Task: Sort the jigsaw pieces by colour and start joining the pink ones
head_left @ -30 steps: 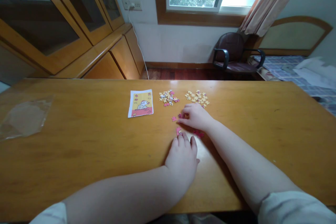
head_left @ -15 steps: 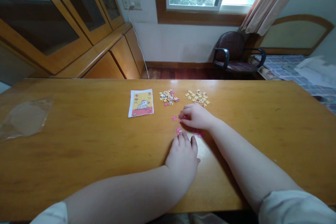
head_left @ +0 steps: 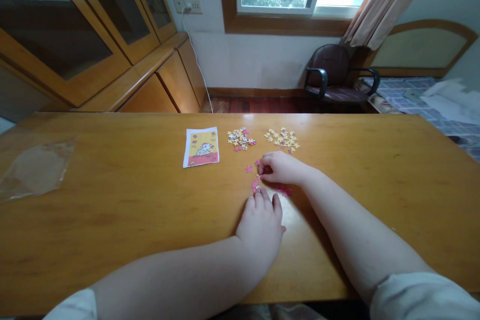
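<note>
Since the frame half a second ago, our right hand (head_left: 283, 167) has eased slightly nearer our body, leaving the upper pink piece (head_left: 257, 162) plainer to see; our left hand (head_left: 259, 220) has kept its place.

Largest first. The worktop (head_left: 131, 210) carries everything. A clear plastic bag (head_left: 35, 167) lies flat at far left. The printed card (head_left: 201, 147) lies face up; left as it is, it gives us a colour check. Beyond the hands sit a mixed pile (head_left: 241, 139) and a yellow pile (head_left: 283, 139), apart; best not to brush either.

Left fingers: extended, slightly parted, tips resting on the anchor piece (head_left: 255, 186), not pinching. We judge light, flat pressure enough; lifting the tips a little would bare more of its edge.

Right fingers: curled, thumb and index close together at a small pink piece (head_left: 258, 177) just beyond the anchor; whether it is gripped we cannot tell. If it is to join, we would turn it flat, line up tab and socket, then press straight down. Loose pink pieces (head_left: 287, 192) lie below the right wrist; keep the wrist raised.
</note>
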Demonstrator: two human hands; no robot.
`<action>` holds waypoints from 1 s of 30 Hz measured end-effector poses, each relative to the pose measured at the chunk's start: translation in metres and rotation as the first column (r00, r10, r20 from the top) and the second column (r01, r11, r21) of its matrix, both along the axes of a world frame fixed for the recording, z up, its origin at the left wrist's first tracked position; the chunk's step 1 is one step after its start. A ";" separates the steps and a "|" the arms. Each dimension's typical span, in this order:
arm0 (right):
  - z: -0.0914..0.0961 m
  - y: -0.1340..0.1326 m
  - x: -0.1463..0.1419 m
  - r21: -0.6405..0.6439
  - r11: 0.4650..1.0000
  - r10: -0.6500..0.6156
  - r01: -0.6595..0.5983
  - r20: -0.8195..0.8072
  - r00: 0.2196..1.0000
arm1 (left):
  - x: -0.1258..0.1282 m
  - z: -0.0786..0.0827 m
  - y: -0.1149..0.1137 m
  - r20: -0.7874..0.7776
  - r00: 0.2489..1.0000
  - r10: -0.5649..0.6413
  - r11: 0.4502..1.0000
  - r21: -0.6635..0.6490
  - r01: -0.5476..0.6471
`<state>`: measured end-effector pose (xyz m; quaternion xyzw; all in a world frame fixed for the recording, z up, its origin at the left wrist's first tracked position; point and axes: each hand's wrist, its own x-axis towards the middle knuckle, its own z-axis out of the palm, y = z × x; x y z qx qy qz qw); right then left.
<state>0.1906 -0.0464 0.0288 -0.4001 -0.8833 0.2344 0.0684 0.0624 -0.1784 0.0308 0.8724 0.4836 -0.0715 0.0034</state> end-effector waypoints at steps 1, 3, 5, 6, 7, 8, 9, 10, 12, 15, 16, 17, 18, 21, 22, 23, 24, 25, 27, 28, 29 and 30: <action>0.000 0.000 0.000 -0.006 1.000 0.004 -0.004 -0.006 1.000 | 0.000 0.000 0.000 -0.002 1.000 -0.002 1.000 -0.001 0.002; -0.001 0.000 0.001 -0.018 1.000 0.007 -0.007 -0.019 1.000 | 0.000 0.000 0.000 -0.003 1.000 -0.006 1.000 -0.002 0.006; -0.002 0.000 0.001 -0.026 1.000 0.006 -0.007 -0.029 1.000 | 0.000 0.000 0.000 0.002 1.000 -0.007 1.000 -0.002 0.007; -0.002 0.000 0.001 -0.027 1.000 0.004 -0.005 -0.033 0.999 | 0.000 0.000 0.000 0.005 1.000 -0.005 1.000 -0.001 0.005; -0.002 0.000 0.001 -0.026 1.000 0.003 -0.004 -0.036 0.999 | 0.000 0.000 0.000 0.006 1.000 -0.004 1.000 -0.002 0.004; -0.002 0.000 0.000 -0.024 1.000 0.003 -0.004 -0.040 0.999 | 0.000 0.000 0.000 0.005 1.000 -0.003 1.000 -0.002 0.003; -0.002 0.000 0.000 -0.020 1.000 0.005 -0.006 -0.046 0.999 | 0.000 0.000 0.000 0.002 1.000 -0.001 1.000 -0.003 0.001; -0.002 0.000 0.000 -0.013 1.000 0.010 -0.011 -0.056 0.998 | 0.000 0.000 0.000 -0.003 1.000 0.000 1.000 -0.003 0.000; -0.002 0.000 0.000 -0.001 1.000 0.021 -0.021 -0.079 0.997 | 0.000 0.001 0.000 -0.014 1.000 0.000 1.000 0.000 0.000; -0.002 -0.001 -0.001 -0.024 1.000 0.010 -0.012 -0.095 0.995 | 0.001 0.001 0.001 -0.032 0.999 -0.003 1.000 0.008 0.003; -0.002 -0.001 -0.001 -0.042 0.999 0.002 -0.006 -0.092 0.996 | 0.001 0.001 0.001 -0.035 0.999 -0.004 1.000 0.009 0.005; -0.001 -0.001 -0.001 -0.062 0.998 -0.009 0.003 -0.088 0.996 | 0.000 0.001 0.001 -0.037 0.999 -0.005 1.000 0.009 0.005; -0.001 -0.001 -0.001 -0.083 0.996 -0.021 0.014 -0.086 0.996 | 0.000 0.001 0.001 -0.036 0.999 -0.005 1.000 0.008 0.005; 0.000 -0.002 -0.003 -0.153 0.985 -0.094 0.076 -0.113 0.989 | 0.000 0.000 0.001 -0.025 1.000 -0.001 1.000 0.010 0.001; 0.000 -0.002 -0.003 -0.184 0.978 -0.125 0.099 -0.136 0.983 | 0.001 0.000 0.001 -0.022 1.000 0.001 1.000 0.010 -0.001; 0.000 -0.002 -0.003 -0.214 0.970 -0.152 0.116 -0.160 0.975 | 0.001 0.000 0.001 -0.020 1.000 0.002 1.000 0.009 -0.001; 0.000 -0.002 -0.004 -0.240 0.963 -0.169 0.123 -0.181 0.969 | 0.001 0.000 0.001 -0.020 1.000 0.002 1.000 0.006 -0.001; 0.000 -0.003 -0.004 -0.262 0.957 -0.178 0.124 -0.194 0.965 | 0.001 0.000 0.001 -0.022 1.000 0.002 1.000 0.003 -0.002; -0.001 -0.003 -0.005 -0.286 0.952 -0.174 0.112 -0.198 0.965 | 0.001 0.001 0.001 -0.025 1.000 0.000 1.000 -0.004 0.000; -0.001 -0.003 -0.005 -0.290 0.951 -0.166 0.105 -0.196 0.966 | 0.001 0.001 0.001 -0.024 1.000 -0.001 1.000 -0.006 0.001; -0.001 -0.003 -0.006 -0.291 0.952 -0.156 0.095 -0.194 0.968 | 0.001 0.001 0.001 -0.020 1.000 -0.001 1.000 -0.008 0.000; -0.001 -0.004 -0.006 -0.290 0.953 -0.146 0.085 -0.195 0.970 | 0.001 0.001 0.001 -0.014 1.000 0.000 1.000 -0.010 -0.001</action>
